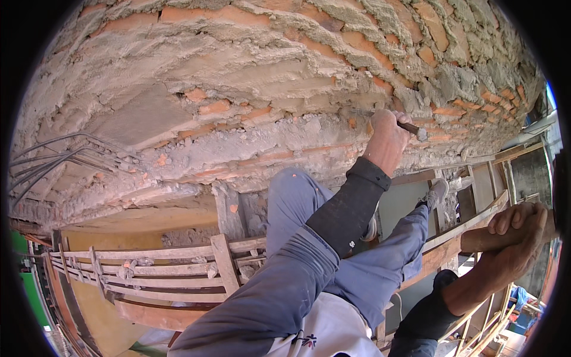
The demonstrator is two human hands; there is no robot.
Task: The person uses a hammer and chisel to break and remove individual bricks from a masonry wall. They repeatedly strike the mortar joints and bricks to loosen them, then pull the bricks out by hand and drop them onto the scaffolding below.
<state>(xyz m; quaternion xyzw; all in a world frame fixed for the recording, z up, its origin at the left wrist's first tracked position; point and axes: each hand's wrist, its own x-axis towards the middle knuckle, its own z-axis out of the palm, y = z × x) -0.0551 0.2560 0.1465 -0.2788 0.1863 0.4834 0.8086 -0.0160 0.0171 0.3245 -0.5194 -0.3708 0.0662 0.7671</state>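
My left hand, dusty with mortar, is closed around a chisel. The chisel's blunt struck end sticks out to the right of the fist, while its other end lies against the rough brick wall. Out to the right, my right hand grips the thick wooden handle of a hammer. Its dark head sits at the picture's right rim, partly cut off and apart from the chisel. Uneven mortar and broken orange bricks surround the left hand.
Bent steel bars jut from the wall at the left. Wooden scaffold rails run below me, and a long plank passes under my outstretched leg. Tied poles and a blue cloth lie lower right.
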